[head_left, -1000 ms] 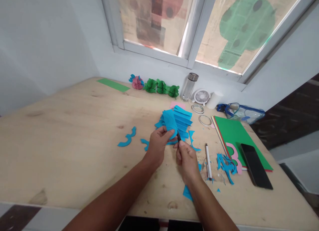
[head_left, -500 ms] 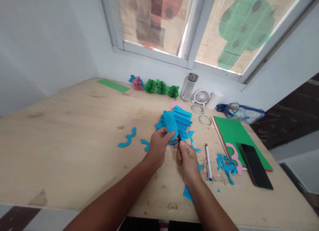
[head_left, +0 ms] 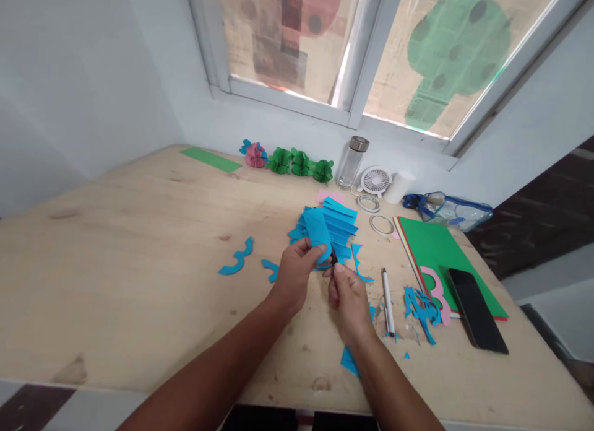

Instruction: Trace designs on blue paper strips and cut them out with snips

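Observation:
My left hand (head_left: 294, 275) pinches a folded blue paper piece (head_left: 317, 229) and holds it upright over the wooden table (head_left: 130, 251). My right hand (head_left: 349, 300) is closed round a small dark tool, probably scissors (head_left: 333, 256), whose tip meets the paper's lower right edge. Just behind the held piece lies a fanned stack of blue paper strips (head_left: 341, 223). Blue offcuts (head_left: 237, 257) lie left of my hands, and more blue scraps (head_left: 421, 306) lie to the right.
A white pen (head_left: 387, 301), green and pink paper sheets (head_left: 434, 251) and a black phone (head_left: 476, 308) lie at the right. Along the window wall stand paper flowers (head_left: 301, 162), a glass bottle (head_left: 352, 162), a small fan (head_left: 375, 181), tape rings (head_left: 382, 224) and a clear pouch (head_left: 455, 210).

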`<state>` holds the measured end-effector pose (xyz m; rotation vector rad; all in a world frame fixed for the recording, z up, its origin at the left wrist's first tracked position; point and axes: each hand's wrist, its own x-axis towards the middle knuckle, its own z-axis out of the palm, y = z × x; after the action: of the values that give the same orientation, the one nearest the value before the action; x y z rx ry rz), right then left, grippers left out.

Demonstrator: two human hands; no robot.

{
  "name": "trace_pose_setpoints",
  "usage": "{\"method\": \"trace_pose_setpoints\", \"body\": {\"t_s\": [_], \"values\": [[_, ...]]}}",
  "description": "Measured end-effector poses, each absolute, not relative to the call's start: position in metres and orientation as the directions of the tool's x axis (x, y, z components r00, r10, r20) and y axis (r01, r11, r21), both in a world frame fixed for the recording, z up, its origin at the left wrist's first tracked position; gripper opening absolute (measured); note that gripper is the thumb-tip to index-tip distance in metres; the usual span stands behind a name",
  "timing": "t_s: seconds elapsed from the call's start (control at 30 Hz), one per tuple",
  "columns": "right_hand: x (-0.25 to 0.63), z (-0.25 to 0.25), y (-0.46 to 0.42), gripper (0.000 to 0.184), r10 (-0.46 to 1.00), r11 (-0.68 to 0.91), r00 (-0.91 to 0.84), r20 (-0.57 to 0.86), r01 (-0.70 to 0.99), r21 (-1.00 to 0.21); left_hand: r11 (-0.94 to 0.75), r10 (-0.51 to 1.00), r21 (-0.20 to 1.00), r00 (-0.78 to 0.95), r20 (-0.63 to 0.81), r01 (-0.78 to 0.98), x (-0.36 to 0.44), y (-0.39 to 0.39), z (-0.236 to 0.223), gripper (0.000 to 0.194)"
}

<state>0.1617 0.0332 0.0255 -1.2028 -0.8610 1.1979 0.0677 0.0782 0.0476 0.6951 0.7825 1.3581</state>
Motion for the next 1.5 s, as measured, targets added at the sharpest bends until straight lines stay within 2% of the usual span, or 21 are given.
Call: {"method": "trace_pose_setpoints", "body": {"t_s": [0.23,0.6,1.13,1.5], "values": [[0.1634,0.0231,0.0338,0.055,0.976,-0.050,0.201,-0.086,-0.179,-0.983,0.112,0.993,0.815,0.029,-0.116,-0.569,0.0666,0.0781,0.0509,0.024],[0.1622,0.0264,0.0337,0.054,0.973,-0.053,0.209,-0.098,-0.209,-0.977,0.104,0.994,0.843,0.042,-0.097,-0.527,0.0675,0.0781,0.0471,0.023],[0.1652,0.0215,0.0351,0.055,0.978,-0.059,0.192,-0.087,-0.149,-0.987,0.118,0.992,0.818,0.023,-0.128,-0.563,0.0671,0.0785,0.0495,0.027],[0.1641,0.0234,0.0348,0.057,0.977,-0.064,0.190,-0.101,-0.188,-0.980,0.127,0.991,0.840,0.036,-0.127,-0.527,0.0675,0.0772,0.0494,0.024]]}}
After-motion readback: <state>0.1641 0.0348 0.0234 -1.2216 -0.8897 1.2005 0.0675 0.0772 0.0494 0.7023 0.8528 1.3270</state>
